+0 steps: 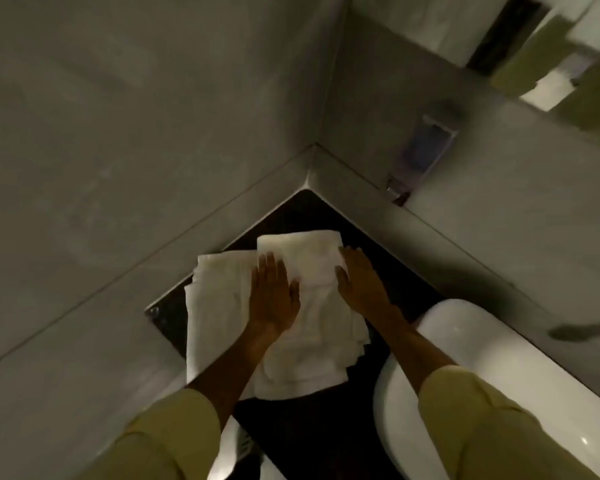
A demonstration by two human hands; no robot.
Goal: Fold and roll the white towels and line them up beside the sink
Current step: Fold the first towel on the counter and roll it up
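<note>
Two white towels lie on the dark counter (312,438) in the corner, left of the white sink (499,375). The upper towel (312,268) is folded flat and partly overlaps the lower towel (215,306) on the left. My left hand (274,296) presses flat on the upper towel's left side, fingers spread. My right hand (357,278) rests flat along its right edge. Neither hand grips the cloth.
Grey tiled walls meet in a corner behind the counter, with a raised ledge (361,202) along them. A soap dispenser (426,147) hangs on the right wall. A mirror (551,46) is at the top right. Something white (236,455) sits at the counter's front.
</note>
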